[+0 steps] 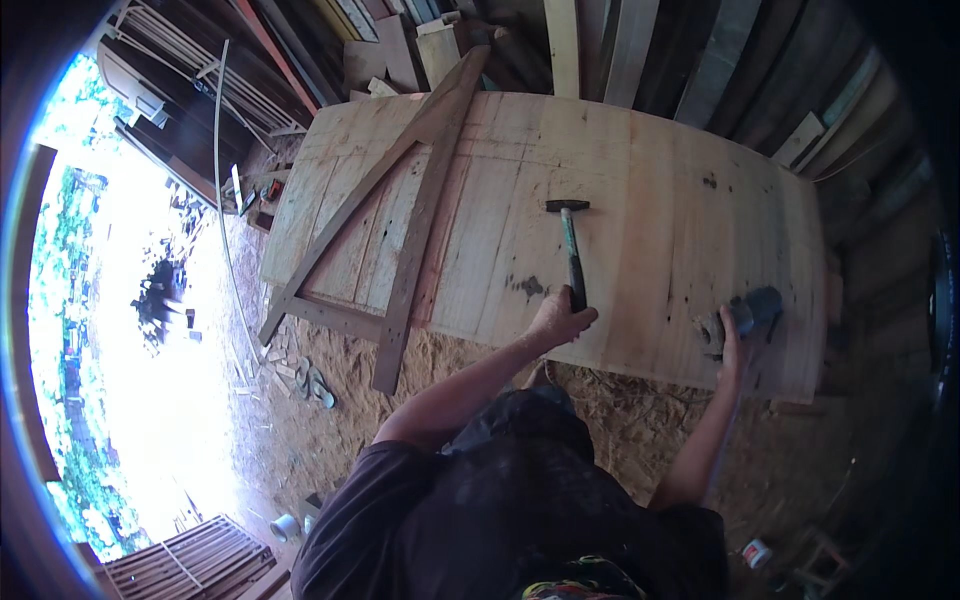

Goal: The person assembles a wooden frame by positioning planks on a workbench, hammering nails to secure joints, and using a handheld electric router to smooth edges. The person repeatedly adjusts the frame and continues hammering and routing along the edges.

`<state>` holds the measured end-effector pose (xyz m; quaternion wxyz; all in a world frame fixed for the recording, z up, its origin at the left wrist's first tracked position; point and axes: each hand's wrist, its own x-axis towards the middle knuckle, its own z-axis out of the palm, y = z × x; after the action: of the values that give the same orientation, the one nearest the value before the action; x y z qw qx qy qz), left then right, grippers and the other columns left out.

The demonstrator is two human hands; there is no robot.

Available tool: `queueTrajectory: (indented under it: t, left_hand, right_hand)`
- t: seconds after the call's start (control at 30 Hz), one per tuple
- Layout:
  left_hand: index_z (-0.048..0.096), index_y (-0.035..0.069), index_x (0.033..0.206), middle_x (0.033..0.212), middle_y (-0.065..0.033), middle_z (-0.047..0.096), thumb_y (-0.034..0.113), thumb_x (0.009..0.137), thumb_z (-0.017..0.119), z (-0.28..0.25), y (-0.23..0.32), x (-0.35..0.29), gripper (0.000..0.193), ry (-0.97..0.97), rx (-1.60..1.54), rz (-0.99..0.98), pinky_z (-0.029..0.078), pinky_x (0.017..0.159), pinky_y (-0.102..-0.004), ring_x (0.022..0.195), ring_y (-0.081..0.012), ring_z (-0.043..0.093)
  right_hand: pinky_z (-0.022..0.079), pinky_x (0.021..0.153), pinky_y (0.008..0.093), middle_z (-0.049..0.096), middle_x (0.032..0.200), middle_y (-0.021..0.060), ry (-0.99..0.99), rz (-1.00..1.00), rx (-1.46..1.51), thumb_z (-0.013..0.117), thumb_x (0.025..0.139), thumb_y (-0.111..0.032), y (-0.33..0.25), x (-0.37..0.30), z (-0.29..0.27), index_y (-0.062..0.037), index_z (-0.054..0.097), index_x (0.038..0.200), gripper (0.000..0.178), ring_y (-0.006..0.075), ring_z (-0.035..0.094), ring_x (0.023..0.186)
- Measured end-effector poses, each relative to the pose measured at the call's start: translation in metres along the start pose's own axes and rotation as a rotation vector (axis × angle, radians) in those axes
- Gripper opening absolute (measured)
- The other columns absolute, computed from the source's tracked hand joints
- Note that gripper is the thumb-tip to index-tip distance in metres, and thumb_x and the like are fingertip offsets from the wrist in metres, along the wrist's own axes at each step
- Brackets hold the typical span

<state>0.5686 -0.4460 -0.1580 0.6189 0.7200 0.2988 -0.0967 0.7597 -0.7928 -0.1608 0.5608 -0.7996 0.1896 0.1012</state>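
Observation:
My left hand is closed round the lower handle of a hammer. The hammer has a dark head and a worn greenish handle, and its head points to the far side, over a broad panel of joined pale boards. Toward the panel's right end, my right hand grips a blue-grey cylindrical object. A lighter, rough-looking part of that object shows left of the fingers; its exact kind is unclear. Both hands are over the near half of the panel.
An A-shaped frame of dark wooden strips lies across the panel's left part, sticking out past its near edge. Planks lean along the far side. Shavings cover the ground by the panel. Slatted wood lies at lower left.

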Motion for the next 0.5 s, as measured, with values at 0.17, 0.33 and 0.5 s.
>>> queueTrajectory:
  t: [0.17,0.33,0.5]
  left_hand:
    - [0.057,-0.004,0.112,0.085,-0.0137,0.077,0.037,0.095,0.082,0.024,0.005,-0.005,0.052,-0.108,0.024,0.002,0.064,0.066,-0.0387,0.07,-0.0232,0.077]
    - [0.064,-0.004,0.12,0.095,-0.0141,0.081,0.046,0.1,0.078,0.02,-0.006,-0.003,0.056,-0.224,0.244,-0.001,0.065,0.071,-0.039,0.077,-0.0249,0.08]
    - [0.073,0.002,0.119,0.102,-0.0144,0.082,0.047,0.102,0.077,-0.017,-0.019,-0.02,0.049,-0.35,0.326,0.127,0.065,0.082,-0.0409,0.091,-0.0274,0.082]
  right_hand:
    - [0.047,0.118,0.0412,0.065,0.154,0.0144,-0.002,-0.119,-0.192,0.086,0.095,-0.054,0.005,0.003,-0.018,0.004,0.061,0.154,0.086,0.0268,0.063,0.137]
    - [0.043,0.121,0.0458,0.065,0.153,0.0188,0.043,-0.23,-0.248,0.066,0.106,-0.066,0.005,-0.027,0.001,0.002,0.06,0.156,0.084,0.0329,0.059,0.143]
    - [0.046,0.116,0.0458,0.069,0.138,0.0197,0.17,-0.286,-0.243,0.067,0.105,-0.067,0.021,-0.047,0.004,0.0058,0.062,0.145,0.083,0.0324,0.063,0.131]
